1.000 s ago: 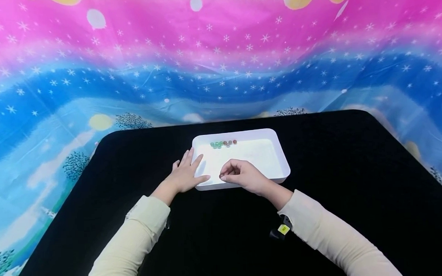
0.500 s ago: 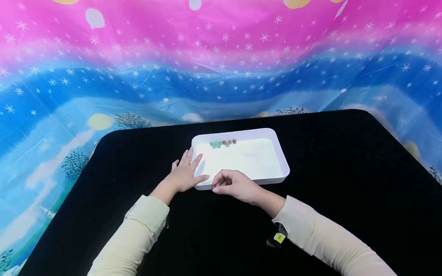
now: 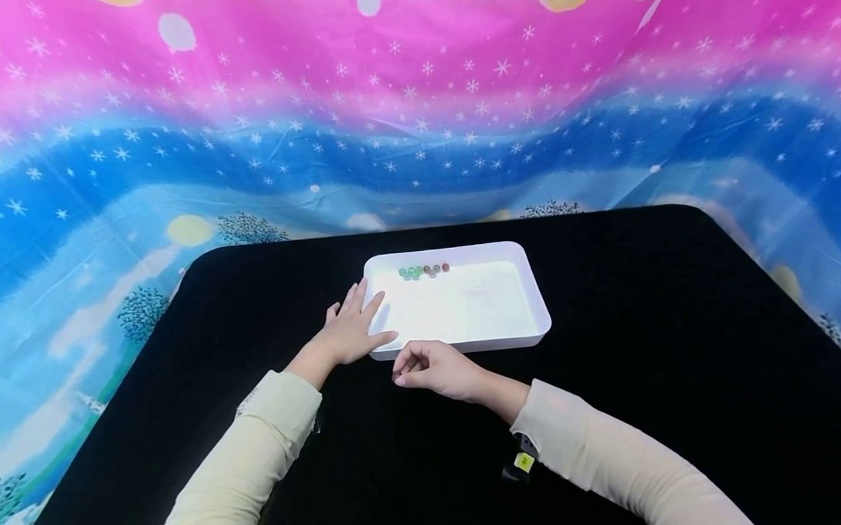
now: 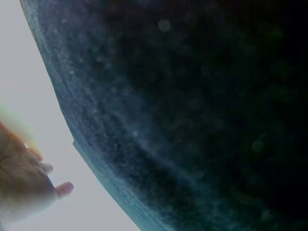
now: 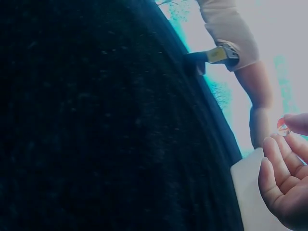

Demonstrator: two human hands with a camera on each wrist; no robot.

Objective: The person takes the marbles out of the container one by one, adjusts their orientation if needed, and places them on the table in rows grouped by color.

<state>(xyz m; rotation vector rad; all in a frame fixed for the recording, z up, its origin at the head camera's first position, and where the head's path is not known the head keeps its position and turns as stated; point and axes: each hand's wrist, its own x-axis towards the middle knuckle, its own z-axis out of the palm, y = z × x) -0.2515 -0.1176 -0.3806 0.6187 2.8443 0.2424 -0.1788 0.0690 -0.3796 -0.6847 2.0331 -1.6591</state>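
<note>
Between thumb and fingertips my right hand (image 3: pixel 438 370) pinches a clear glass marble (image 5: pixel 283 127) with a red-orange swirl, just in front of the near wall of a white tray (image 3: pixel 493 343). My left hand (image 3: pixel 349 331) rests with spread fingers on the tray's left rim and holds nothing. Inside the tray, along its back wall, several green marbles (image 3: pixel 411 272) sit close together. Beside them to the right are several brownish and clear marbles (image 3: pixel 432 270), with a reddish marble (image 3: pixel 445 268) at that end. In the left wrist view, the left hand (image 4: pixel 24 178) shows only partly.
The tray stands on a table with a black cloth (image 3: pixel 646 347). Behind the table hangs a pink and blue curtain (image 3: pixel 415 100) with snowflakes. A strapped wrist camera (image 3: pixel 521 461) hangs below the right sleeve.
My right hand has moved from above the tray toward me and to the left, past the near rim, with the marble in its fingers. My left hand stays on the rim.
</note>
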